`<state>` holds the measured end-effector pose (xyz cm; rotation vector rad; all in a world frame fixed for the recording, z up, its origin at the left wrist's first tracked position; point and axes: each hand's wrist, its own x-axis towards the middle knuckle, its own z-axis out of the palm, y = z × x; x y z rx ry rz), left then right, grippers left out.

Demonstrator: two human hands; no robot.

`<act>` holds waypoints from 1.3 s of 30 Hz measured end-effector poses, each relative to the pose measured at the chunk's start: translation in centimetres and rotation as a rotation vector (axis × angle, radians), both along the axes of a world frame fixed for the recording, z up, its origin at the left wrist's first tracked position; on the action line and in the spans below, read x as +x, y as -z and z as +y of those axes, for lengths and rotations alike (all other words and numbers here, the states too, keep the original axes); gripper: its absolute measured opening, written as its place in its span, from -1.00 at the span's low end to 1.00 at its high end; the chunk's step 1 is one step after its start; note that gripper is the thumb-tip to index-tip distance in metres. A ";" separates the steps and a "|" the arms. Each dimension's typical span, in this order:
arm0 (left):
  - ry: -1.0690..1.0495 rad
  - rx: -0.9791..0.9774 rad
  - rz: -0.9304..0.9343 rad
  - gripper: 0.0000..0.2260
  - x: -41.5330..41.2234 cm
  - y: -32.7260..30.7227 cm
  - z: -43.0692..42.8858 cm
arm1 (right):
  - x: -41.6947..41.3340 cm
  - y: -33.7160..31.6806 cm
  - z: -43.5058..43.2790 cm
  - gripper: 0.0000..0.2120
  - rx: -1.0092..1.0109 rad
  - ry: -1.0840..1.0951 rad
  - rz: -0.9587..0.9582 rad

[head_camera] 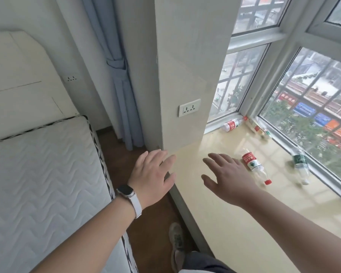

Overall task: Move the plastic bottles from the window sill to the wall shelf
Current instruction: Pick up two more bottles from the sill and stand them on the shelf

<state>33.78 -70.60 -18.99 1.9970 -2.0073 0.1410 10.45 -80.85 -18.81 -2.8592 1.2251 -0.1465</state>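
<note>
Several empty plastic bottles lie on the beige window sill. A red-label bottle with a red cap lies just right of my right hand, which hovers open, fingers spread, touching nothing. A green-label bottle lies near the window frame. Another red-label bottle rests in the far corner, with small bottles beside it along the frame. My left hand, a watch on its wrist, is open over the sill's left edge. No wall shelf is in view.
A white pillar with a socket rises at the sill's left end. A mattress lies to the left, a blue curtain behind it. My shoe stands on the brown floor between the bed and the sill.
</note>
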 end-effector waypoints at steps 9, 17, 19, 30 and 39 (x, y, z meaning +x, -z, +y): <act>0.114 0.097 -0.081 -0.64 0.2 -0.6 -14.4 | -1.0 3.9 -11.9 -0.49 0.064 0.157 -0.057; 0.302 0.059 -0.086 -0.61 -3.9 0.5 -26.4 | -5.9 5.6 -20.0 -0.48 0.072 0.321 -0.084; 0.348 0.077 -0.067 -0.61 -5.1 1.1 -28.7 | -7.3 5.8 -20.8 -0.48 0.081 0.354 -0.092; 0.602 0.138 -0.052 -0.61 -11.6 4.0 -39.2 | -13.5 7.3 -22.2 -0.46 0.153 0.631 -0.089; 0.713 0.270 -0.066 -0.58 -14.3 9.2 -47.8 | -15.1 11.4 -24.6 -0.51 0.235 0.862 -0.062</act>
